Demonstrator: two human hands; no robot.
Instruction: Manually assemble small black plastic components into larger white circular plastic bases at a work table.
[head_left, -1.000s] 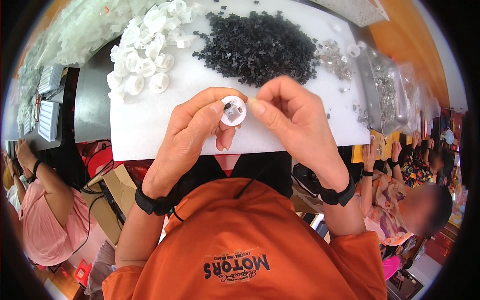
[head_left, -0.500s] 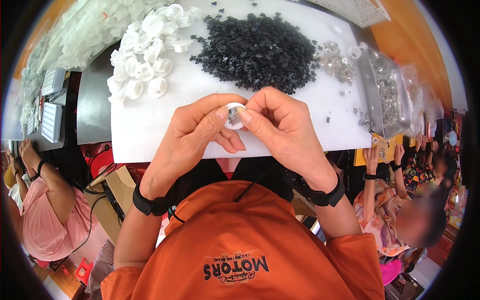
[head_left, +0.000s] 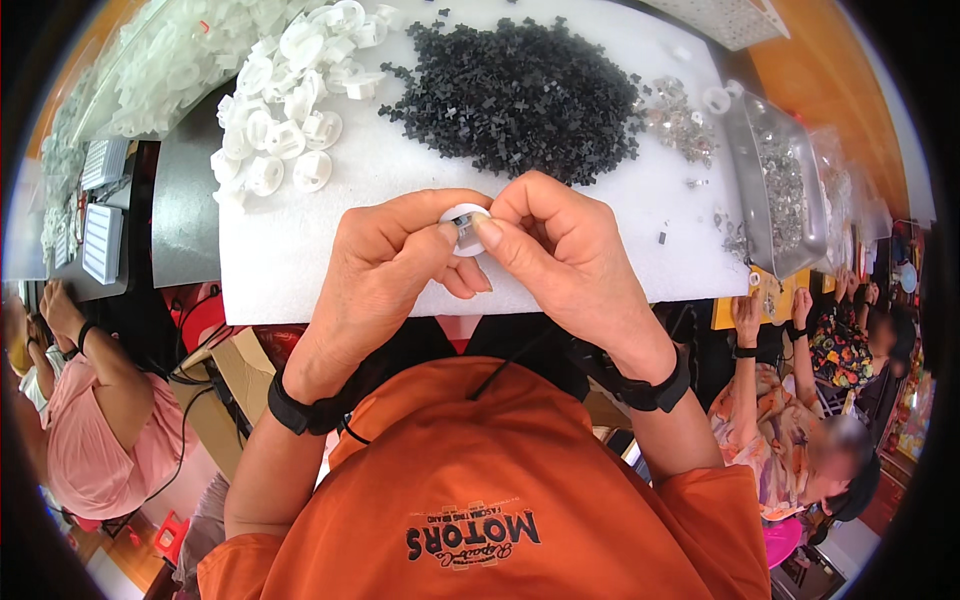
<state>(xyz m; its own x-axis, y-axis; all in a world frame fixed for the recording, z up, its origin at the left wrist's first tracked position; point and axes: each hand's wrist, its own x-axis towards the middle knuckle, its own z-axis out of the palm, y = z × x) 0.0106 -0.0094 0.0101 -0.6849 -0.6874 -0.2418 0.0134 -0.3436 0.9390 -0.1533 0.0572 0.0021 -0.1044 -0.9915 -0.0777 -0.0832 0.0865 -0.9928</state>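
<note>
Between my two hands is a small round white plastic part [head_left: 466, 243] with a dark grey and metallic piece in its middle. My left hand [head_left: 392, 250] grips its left rim with thumb and fingers, the lower fingers curled beneath it. From the other side my right hand [head_left: 556, 250] pinches at it, the thumb pressing on the middle piece. Both thumbs nearly meet there and hide part of it. Beyond my hands lies a heap of small black cross-shaped pieces [head_left: 515, 95]. Similar white round parts [head_left: 285, 140] are piled to the left.
A white foam sheet [head_left: 270, 275] covers the work surface. At right are loose small metal pieces [head_left: 680, 120] and a metal tray [head_left: 810, 235] of more. A big heap of translucent parts [head_left: 170, 70] fills the far left. Co-workers sit on both sides.
My hands stay almost in place around the white part, which has tilted slightly. My left thumb has slid a little lower, against the middle piece.
</note>
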